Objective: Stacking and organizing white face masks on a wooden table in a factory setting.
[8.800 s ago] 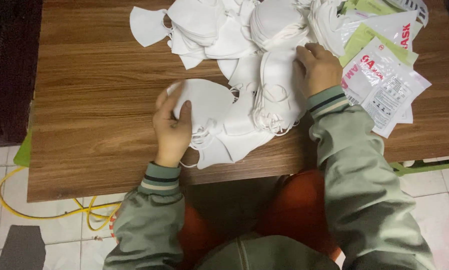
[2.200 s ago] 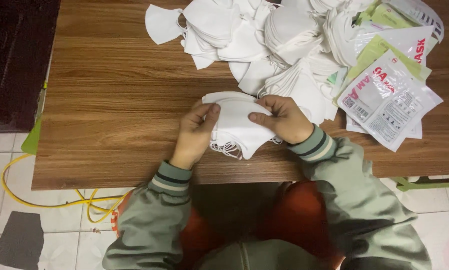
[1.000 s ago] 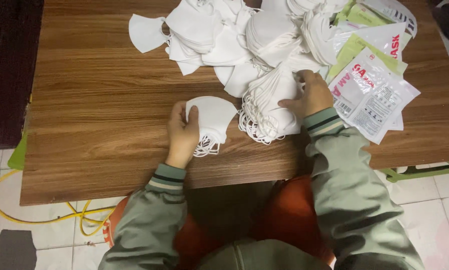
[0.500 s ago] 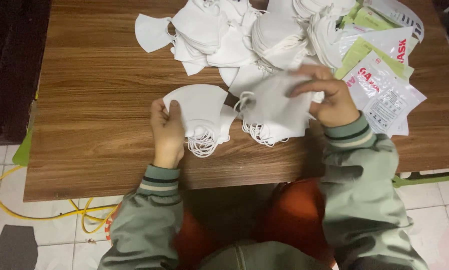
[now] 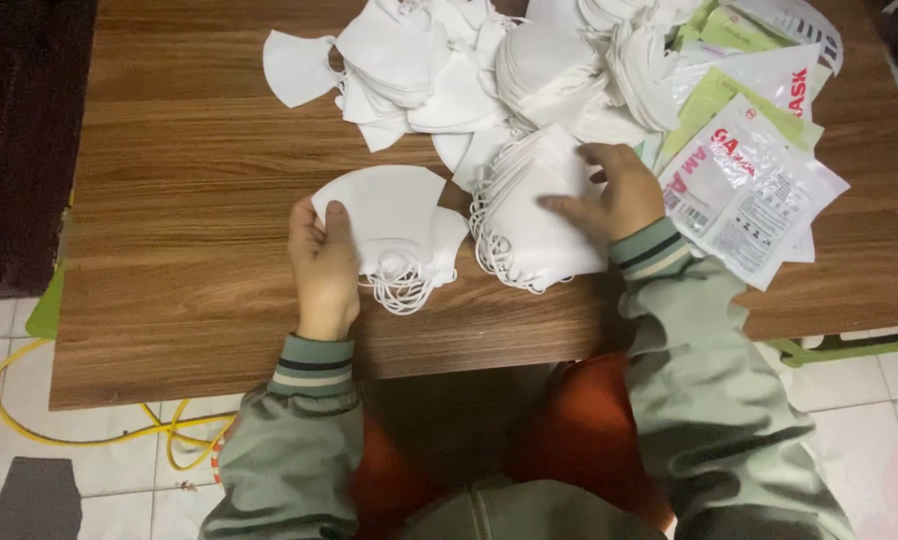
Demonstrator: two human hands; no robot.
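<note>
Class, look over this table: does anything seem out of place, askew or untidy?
One white mask lies apart, left of the loose heap of masks. Empty packets sprawl askew at the right edge. A yellow cable trails on the floor.
</note>
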